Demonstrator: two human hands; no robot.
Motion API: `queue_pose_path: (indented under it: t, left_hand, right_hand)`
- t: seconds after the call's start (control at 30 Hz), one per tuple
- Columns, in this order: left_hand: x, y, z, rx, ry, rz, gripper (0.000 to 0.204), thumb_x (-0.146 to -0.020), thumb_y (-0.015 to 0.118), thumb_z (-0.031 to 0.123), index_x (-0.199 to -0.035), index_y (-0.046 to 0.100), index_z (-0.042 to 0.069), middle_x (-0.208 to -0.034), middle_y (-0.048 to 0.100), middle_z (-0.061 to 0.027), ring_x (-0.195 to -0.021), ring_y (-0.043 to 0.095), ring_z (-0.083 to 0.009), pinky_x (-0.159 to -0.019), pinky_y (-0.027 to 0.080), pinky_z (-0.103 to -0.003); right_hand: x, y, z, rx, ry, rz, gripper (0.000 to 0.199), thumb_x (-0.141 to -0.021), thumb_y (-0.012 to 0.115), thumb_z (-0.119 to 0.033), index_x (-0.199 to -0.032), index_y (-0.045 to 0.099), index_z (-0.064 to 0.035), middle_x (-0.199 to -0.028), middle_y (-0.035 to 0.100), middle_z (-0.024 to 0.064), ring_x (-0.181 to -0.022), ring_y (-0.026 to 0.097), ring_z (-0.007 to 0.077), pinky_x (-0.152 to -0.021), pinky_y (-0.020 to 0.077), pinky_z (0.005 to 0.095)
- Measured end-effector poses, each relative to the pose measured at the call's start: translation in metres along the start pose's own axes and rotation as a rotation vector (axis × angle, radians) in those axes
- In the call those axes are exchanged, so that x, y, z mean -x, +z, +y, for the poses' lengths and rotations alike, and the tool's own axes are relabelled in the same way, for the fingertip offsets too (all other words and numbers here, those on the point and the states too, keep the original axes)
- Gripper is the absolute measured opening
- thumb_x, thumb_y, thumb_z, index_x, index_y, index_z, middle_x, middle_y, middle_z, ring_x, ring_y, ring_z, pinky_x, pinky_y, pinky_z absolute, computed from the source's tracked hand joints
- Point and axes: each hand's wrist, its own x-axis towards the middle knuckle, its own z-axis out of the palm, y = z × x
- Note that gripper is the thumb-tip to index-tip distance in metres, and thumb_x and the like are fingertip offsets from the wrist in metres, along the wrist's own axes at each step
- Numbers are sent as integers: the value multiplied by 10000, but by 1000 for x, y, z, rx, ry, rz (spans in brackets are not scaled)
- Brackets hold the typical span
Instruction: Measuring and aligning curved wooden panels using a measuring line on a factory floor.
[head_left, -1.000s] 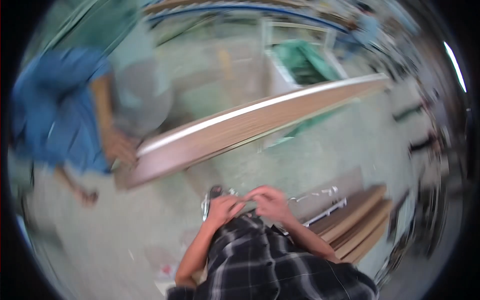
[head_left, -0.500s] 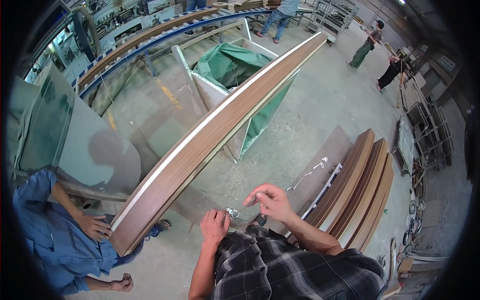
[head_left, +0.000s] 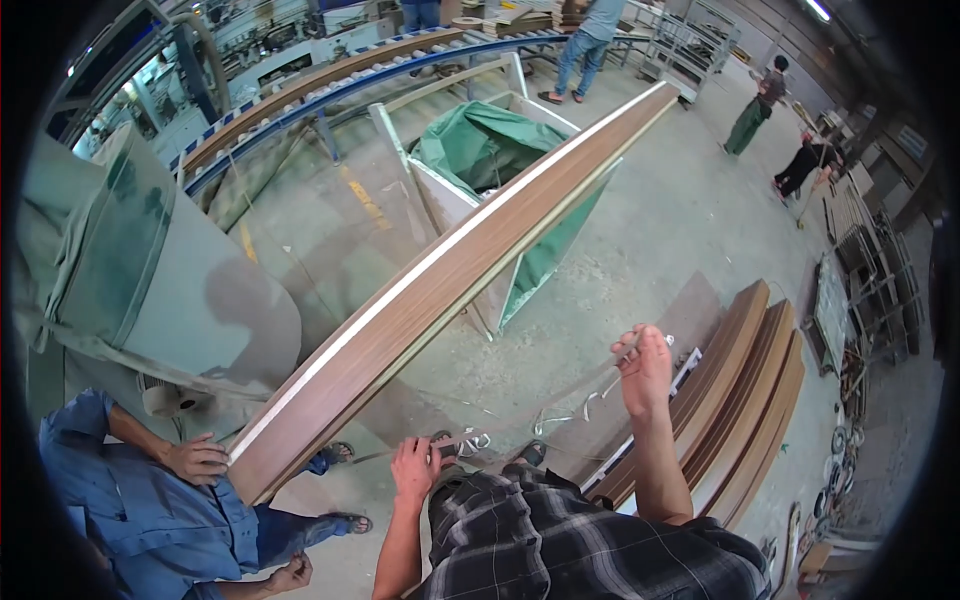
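My left hand [head_left: 415, 468] is low, just in front of my plaid shirt [head_left: 580, 545], fingers closed on one end of a thin clear film strip [head_left: 540, 400]. My right hand [head_left: 645, 365] is raised out to the right, fingers pinched on the strip's other end. The strip runs taut between both hands, rising from left to right; it's see-through and hard to trace, so I think it is plastic wrap but can't be sure. Both grips are clenched on it.

The long wood-grain panel [head_left: 440, 290] with a pale edge crosses the frame diagonally above my hands, apart from them. A co-worker in a blue shirt [head_left: 120, 500] at lower left has a hand [head_left: 195, 460] on its near end. The panel's far end lies over a white frame holding green sheeting [head_left: 480, 145].

Right of my right arm, stacked brown boards [head_left: 755, 390] lie on the concrete floor [head_left: 660, 230]. Loose clear scraps [head_left: 560, 415] lie on the floor below the strip. A roller conveyor [head_left: 330, 85] runs along the top left. Other people stand far off at the top.
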Motion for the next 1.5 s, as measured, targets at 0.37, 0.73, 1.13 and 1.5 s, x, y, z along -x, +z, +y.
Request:
queue_pose_path:
  t: [0.37, 0.73, 1.13, 1.5]
  left_hand:
    - [14, 10, 6, -1, 24, 18, 264, -819, 554, 217, -1058, 554, 103, -920, 583, -89, -843, 587, -283, -717, 487, -417]
    - [28, 2, -8, -116, -47, 126, 341, -794, 576, 204, -1125, 547, 127, -881, 554, -60, -904, 528, -248, -771, 445, -398]
    - [76, -3, -64, -81, -243, 193, 416, -793, 558, 155, -1194, 498, 64, -1139, 559, -128, -1108, 495, -292, -960, 380, -418]
    - [116, 3, -123, -101, -535, 216, 385, -826, 531, 139, -1201, 484, 67, -1220, 520, -142, -1175, 449, -345, -953, 391, -429]
  right_hand:
    - [-5, -11, 30, 94, -4, 54, 322, -938, 486, -282, -1191, 477, -84, -953, 561, 26, -861, 527, 117, -721, 418, 257]
    - [-8, -16, 49, 361, -75, -159, 284, -950, 480, -239, -1124, 520, -18, -798, 517, 0, -735, 438, 52, -588, 329, 208]
    - [-36, -40, 12, 401, -209, -124, 351, -945, 487, -245, -1195, 477, 0, -784, 498, -8, -736, 437, 67, -627, 333, 203]
    - [-57, -41, 3, 197, -115, -121, 354, -939, 503, -223, -1198, 470, 16, -759, 489, -1, -722, 450, 72, -606, 376, 194]
